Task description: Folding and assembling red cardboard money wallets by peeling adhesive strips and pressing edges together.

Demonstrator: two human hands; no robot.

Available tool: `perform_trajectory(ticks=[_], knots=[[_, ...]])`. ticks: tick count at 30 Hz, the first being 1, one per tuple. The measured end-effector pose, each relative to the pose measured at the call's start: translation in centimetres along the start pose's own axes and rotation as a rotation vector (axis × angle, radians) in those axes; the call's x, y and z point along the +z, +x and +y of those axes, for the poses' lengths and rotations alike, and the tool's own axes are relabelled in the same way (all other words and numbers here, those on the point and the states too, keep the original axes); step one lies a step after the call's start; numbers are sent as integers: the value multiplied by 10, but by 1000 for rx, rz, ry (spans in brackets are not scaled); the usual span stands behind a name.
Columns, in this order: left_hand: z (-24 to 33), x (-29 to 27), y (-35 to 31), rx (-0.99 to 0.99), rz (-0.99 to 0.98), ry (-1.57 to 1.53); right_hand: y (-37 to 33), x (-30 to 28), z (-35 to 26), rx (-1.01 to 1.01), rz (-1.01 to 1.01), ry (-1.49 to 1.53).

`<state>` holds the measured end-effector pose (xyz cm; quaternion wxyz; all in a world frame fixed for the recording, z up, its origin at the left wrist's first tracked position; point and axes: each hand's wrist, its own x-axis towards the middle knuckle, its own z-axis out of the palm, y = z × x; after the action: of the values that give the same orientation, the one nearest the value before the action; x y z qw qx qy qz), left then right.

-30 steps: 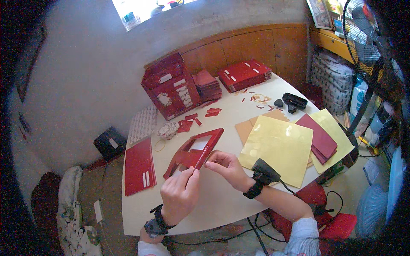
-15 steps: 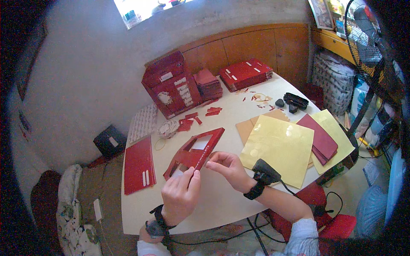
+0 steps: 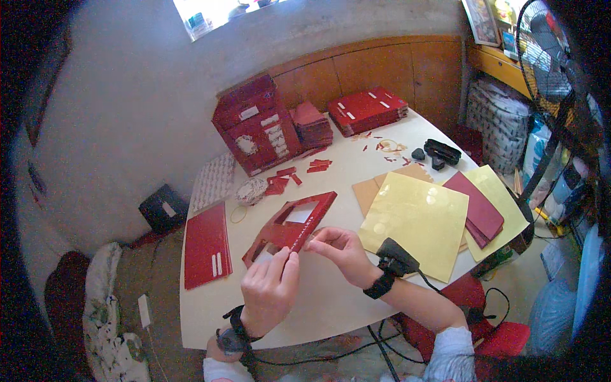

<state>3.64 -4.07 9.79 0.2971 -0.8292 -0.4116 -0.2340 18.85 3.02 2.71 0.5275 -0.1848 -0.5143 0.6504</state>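
Above the near half of the table, a red cardboard box (image 3: pixel 294 234) with cut-out windows is held tilted, its far end raised to the right. My left hand (image 3: pixel 270 291) grips the box's near edge between thumb and fingers. Beside it, my right hand (image 3: pixel 344 251) has thumb and forefinger pinched together close to the box's right edge; what lies between those fingertips is too small to make out. A flat red card sheet (image 3: pixel 205 248) with two white strips lies left of the box. Yellow sheets (image 3: pixel 420 219) and dark red cards (image 3: pixel 474 210) lie to the right.
A tall red carton (image 3: pixel 254 130), a pile of dark red pieces (image 3: pixel 312 125) and a stack of red boxes (image 3: pixel 368 113) stand at the back. Red scraps (image 3: pixel 319 165), a white patterned roll (image 3: pixel 251 191) and a black tool (image 3: pixel 442 151) lie nearer. A fan (image 3: pixel 546 60) stands right.
Both hands and the box hold almost the same place. The whole view has shifted very slightly; nothing is taken up or let go.
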Motion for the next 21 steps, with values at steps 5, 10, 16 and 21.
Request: perform_trajectory(ticks=[5, 10, 16, 21], knots=[[4, 0, 0, -40, -29, 177, 1, 5, 0, -15, -59, -40], [8, 9, 2, -138, -29, 279, 0, 6, 4, -20, -88, -29], [6, 8, 2, -147, -47, 300, -1, 9, 3, -12, -117, -17], [4, 9, 3, -125, 4, 238, -2, 8, 5, -8, -106, -10]])
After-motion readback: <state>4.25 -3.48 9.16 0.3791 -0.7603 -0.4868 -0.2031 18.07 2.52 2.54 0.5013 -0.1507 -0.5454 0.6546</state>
